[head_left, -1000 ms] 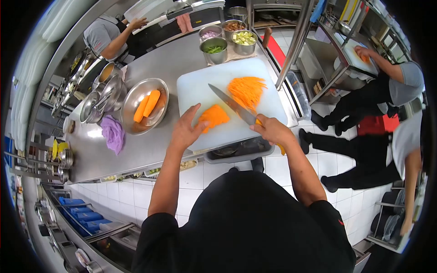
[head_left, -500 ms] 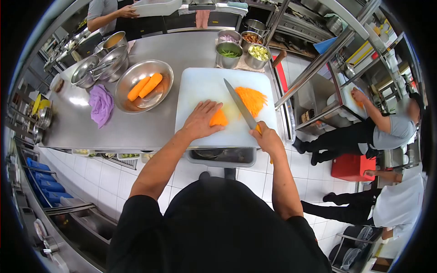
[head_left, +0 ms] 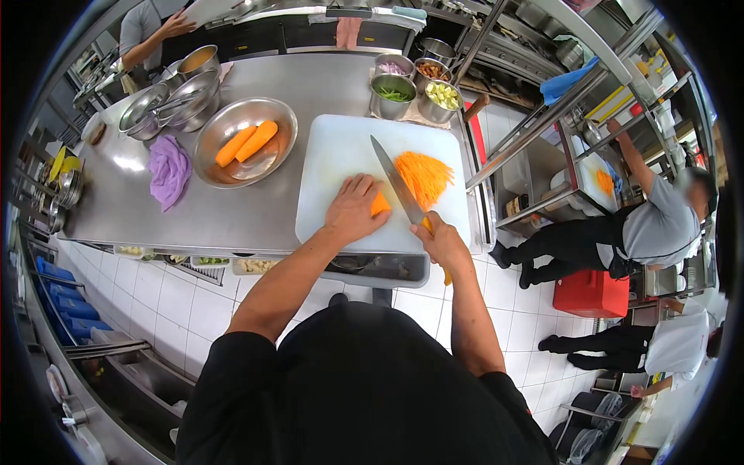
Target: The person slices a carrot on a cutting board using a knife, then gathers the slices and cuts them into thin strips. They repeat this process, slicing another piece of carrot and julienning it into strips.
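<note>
On the white cutting board point(head_left: 325, 159), my left hand point(head_left: 356, 209) presses down over a cut piece of carrot point(head_left: 380, 204); most of it is hidden under the palm and fingers. My right hand point(head_left: 444, 243) grips a kitchen knife point(head_left: 397, 180) by its yellow handle. The long blade lies slantwise, pointing away from me, between the carrot piece and a fanned pile of carrot shreds point(head_left: 424, 178). Left of the board, a steel bowl point(head_left: 284, 128) holds two peeled carrots point(head_left: 257, 140).
A purple cloth point(head_left: 168, 172) and several steel bowls point(head_left: 198, 101) are on the left of the steel counter. Steel pots of chopped vegetables point(head_left: 391, 105) stand behind the board. Two people point(head_left: 663, 221) are at the right, beside a red box point(head_left: 593, 293); another person point(head_left: 143, 35) is at the back left.
My left hand covers more of the carrot piece, and the knife sits closer to it. The person at the right has reached an arm upward; the one at the back has shifted left.
</note>
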Demonstrator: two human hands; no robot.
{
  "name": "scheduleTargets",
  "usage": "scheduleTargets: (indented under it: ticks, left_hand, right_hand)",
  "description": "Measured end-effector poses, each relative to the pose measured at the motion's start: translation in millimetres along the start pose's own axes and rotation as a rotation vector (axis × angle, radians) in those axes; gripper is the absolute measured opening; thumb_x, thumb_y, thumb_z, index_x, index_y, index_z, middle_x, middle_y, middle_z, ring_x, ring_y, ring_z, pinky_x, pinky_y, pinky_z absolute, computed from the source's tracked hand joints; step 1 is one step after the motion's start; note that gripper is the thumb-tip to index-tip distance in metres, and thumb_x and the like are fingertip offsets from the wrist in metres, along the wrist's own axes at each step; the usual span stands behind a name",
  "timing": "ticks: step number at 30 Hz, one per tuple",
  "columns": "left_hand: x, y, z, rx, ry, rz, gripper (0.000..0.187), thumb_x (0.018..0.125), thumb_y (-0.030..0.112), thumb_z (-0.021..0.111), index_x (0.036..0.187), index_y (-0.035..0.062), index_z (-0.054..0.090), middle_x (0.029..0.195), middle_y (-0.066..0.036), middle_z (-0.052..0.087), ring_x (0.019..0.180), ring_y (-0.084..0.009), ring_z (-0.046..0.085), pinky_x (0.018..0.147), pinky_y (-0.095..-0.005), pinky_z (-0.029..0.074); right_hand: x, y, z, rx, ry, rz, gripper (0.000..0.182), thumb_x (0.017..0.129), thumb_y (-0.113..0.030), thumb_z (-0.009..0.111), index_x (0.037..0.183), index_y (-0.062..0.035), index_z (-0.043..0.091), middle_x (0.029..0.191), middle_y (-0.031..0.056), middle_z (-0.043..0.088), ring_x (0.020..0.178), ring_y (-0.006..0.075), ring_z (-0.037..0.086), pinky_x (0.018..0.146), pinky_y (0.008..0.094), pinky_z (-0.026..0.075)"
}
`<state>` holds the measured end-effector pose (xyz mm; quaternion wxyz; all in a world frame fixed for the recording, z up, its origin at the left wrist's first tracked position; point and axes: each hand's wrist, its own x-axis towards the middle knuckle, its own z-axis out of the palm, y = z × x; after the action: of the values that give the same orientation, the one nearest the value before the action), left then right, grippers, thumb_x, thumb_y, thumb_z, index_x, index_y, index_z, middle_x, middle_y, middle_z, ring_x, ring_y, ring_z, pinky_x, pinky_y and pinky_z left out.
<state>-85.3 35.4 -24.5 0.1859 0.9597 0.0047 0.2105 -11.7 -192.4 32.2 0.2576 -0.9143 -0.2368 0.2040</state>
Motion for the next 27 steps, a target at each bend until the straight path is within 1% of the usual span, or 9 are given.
scheduleTargets:
  ticks: [5,8,11,15,17,20,21,23,27]
  left_hand:
    - [3.4,3.1,-4.7,-0.042,-0.037,-0.034,0.066,0.089,0.04,0.07,0.139,0.0014,0.053,0.136,-0.016,0.05,0.134,-0.0358,0.047,0.12,-0.0451,0.033]
    - [3.9,2.5,-4.8,-0.057,-0.061,-0.048,0.068,0.088,0.041,0.071,0.14,0.0016,0.052,0.135,-0.016,0.05,0.134,-0.0364,0.046,0.12,-0.045,0.033]
    - [3.4,0.8,-1.1,-0.051,-0.058,-0.049,0.073,0.088,0.043,0.072,0.143,0.0012,0.05,0.136,-0.016,0.05,0.135,-0.037,0.046,0.12,-0.0445,0.033]
    - [5.8,2.7,-13.0,-0.08,-0.121,-0.076,0.079,0.091,0.047,0.07,0.151,0.0025,0.044,0.147,-0.017,0.049,0.139,-0.037,0.044,0.119,-0.0422,0.035]
    - [13.6,-8.8,-26.7,-0.282,-0.215,-0.184,0.077,0.093,0.044,0.069,0.154,0.0053,0.041,0.153,-0.019,0.046,0.143,-0.0357,0.042,0.121,-0.0421,0.034]
    - [10.1,-35.3,-47.6,-0.551,-0.221,-0.275,0.077,0.095,0.042,0.068,0.157,0.0093,0.038,0.158,-0.021,0.042,0.147,-0.0341,0.04,0.122,-0.042,0.031]
    - [5.5,-42.1,-51.4,-0.635,-0.199,-0.293,0.077,0.095,0.042,0.068,0.158,0.0107,0.037,0.158,-0.022,0.042,0.148,-0.0336,0.039,0.123,-0.042,0.031]
    - [-5.8,-46.0,-50.6,-0.538,-0.181,-0.221,0.082,0.093,0.049,0.068,0.158,0.0094,0.037,0.158,-0.021,0.041,0.147,-0.0347,0.039,0.122,-0.0424,0.032]
    - [-20.1,-28.5,-40.8,-0.262,-0.109,0.01,0.087,0.092,0.055,0.067,0.158,0.0092,0.034,0.158,-0.018,0.04,0.147,-0.0337,0.038,0.124,-0.0449,0.028]
  right_hand:
    - [-5.0,-10.4,-3.4,0.064,0.002,0.056,0.046,0.1,-0.038,0.063,0.123,0.0018,0.055,0.072,0.0159,0.065,0.05,0.0239,0.061,0.052,0.0378,0.051]
    - [-8.0,-16.7,-8.9,0.043,-0.059,0.075,0.054,0.102,-0.041,0.058,0.134,0.0017,0.052,0.08,0.0255,0.071,0.058,0.0342,0.07,0.062,0.0448,0.056]
    - [-8.9,-17.7,-7.9,0.037,-0.058,0.096,0.053,0.102,-0.041,0.057,0.134,0.0012,0.051,0.081,0.0253,0.072,0.056,0.0334,0.069,0.062,0.0446,0.057]
    - [-7.3,-17.6,-8.5,-0.035,-0.049,0.073,0.053,0.102,-0.04,0.057,0.136,0.0,0.049,0.088,0.0288,0.072,0.074,0.0411,0.072,0.073,0.0497,0.057]
    - [-3.1,-8.8,-5.1,-0.1,-0.042,0.049,0.054,0.102,-0.04,0.057,0.137,-0.0008,0.048,0.093,0.0311,0.071,0.086,0.0456,0.072,0.08,0.0522,0.056]
    - [-2.6,7.0,0.4,-0.099,0.007,-0.051,0.053,0.101,-0.039,0.061,0.137,-0.0018,0.049,0.071,0.0183,0.066,0.053,0.0271,0.064,0.056,0.0397,0.053]
    - [-3.8,8.3,0.7,-0.093,0.003,-0.044,0.054,0.101,-0.039,0.062,0.138,-0.0021,0.049,0.071,0.0183,0.066,0.053,0.0266,0.064,0.057,0.0394,0.053]
    - [-4.0,9.2,0.0,-0.084,-0.001,-0.033,0.054,0.1,-0.039,0.062,0.139,-0.0026,0.048,0.071,0.0184,0.066,0.053,0.0255,0.064,0.057,0.0388,0.053]
    - [-4.2,6.3,0.4,-0.136,0.046,-0.089,0.053,0.1,-0.037,0.063,0.137,-0.0025,0.048,0.079,0.0257,0.069,0.069,0.0389,0.069,0.068,0.0471,0.055]
